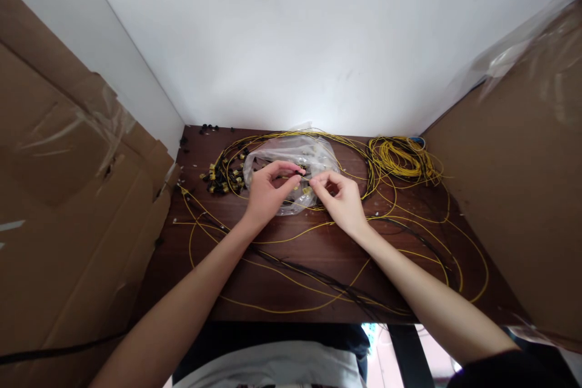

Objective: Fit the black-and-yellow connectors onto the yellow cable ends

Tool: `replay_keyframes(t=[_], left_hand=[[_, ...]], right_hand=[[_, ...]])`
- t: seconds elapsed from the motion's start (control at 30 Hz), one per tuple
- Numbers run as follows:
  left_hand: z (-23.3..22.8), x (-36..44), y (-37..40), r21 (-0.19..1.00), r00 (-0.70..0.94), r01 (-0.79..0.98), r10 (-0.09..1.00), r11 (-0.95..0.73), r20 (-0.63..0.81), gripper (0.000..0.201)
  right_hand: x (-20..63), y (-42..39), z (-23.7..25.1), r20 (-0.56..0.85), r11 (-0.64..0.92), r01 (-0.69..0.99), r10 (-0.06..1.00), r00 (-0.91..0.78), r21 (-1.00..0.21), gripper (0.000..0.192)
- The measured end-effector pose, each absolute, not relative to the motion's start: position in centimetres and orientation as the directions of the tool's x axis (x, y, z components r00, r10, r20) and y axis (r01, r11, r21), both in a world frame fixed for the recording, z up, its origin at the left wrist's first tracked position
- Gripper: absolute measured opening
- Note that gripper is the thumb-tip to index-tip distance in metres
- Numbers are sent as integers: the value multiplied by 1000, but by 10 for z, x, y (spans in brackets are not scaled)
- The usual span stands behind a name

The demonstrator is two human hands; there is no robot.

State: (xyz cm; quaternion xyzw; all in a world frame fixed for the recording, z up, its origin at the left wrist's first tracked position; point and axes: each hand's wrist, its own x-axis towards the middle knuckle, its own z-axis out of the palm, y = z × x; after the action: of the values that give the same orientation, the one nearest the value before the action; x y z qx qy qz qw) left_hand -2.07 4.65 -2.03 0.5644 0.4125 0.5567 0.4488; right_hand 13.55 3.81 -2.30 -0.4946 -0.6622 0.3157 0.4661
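Yellow cable (291, 309) loops nearest to us across the dark wooden table (318, 248), crossed by thin black cable (318, 279), all lying below our wrists. Up from there, our left hand (266, 194) and right hand (343, 200) meet almost fingertip to fingertip. Left thumb and forefinger are pinched closed on something small and yellow, a connector (304, 185) by the look of it, though it is too small to tell for sure. Right fingers (321, 182) are curled in and pinched at that same spot, just beside the left fingertips. Both hands sit on top of a clear plastic bag (291, 157), crumpled, which lies under and just beyond the fingers. Left of the left fingers, near the bag, we see a cluster of black and yellow connectors (222, 179). Well off to the right of the right fingers, a tight coil of yellow cable (400, 157) rests near the back edge. Cardboard panels (68, 194) flank both sides, and a white wall (291, 42) closes the far end.
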Motion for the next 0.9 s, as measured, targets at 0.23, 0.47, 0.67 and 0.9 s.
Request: replay_keyframes(t=[0.23, 0.47, 0.67, 0.9], left_hand=[[-26, -18, 45, 960, 96, 6, 955, -281, 279, 16], [-28, -19, 46, 938, 101, 114, 943, -327, 317, 19], [-26, -19, 45, 908, 154, 214, 930, -360, 332, 15], [-24, -19, 44, 910, 219, 240, 932, -340, 290, 16]], right_hand=[[134, 36, -22, 326, 352, 349, 936, -132, -869, 20], [134, 37, -23, 335, 347, 342, 937, -95, -873, 18], [134, 38, -23, 386, 380, 287, 922, -35, -880, 16], [135, 38, -23, 409, 408, 312, 910, -66, -858, 11]])
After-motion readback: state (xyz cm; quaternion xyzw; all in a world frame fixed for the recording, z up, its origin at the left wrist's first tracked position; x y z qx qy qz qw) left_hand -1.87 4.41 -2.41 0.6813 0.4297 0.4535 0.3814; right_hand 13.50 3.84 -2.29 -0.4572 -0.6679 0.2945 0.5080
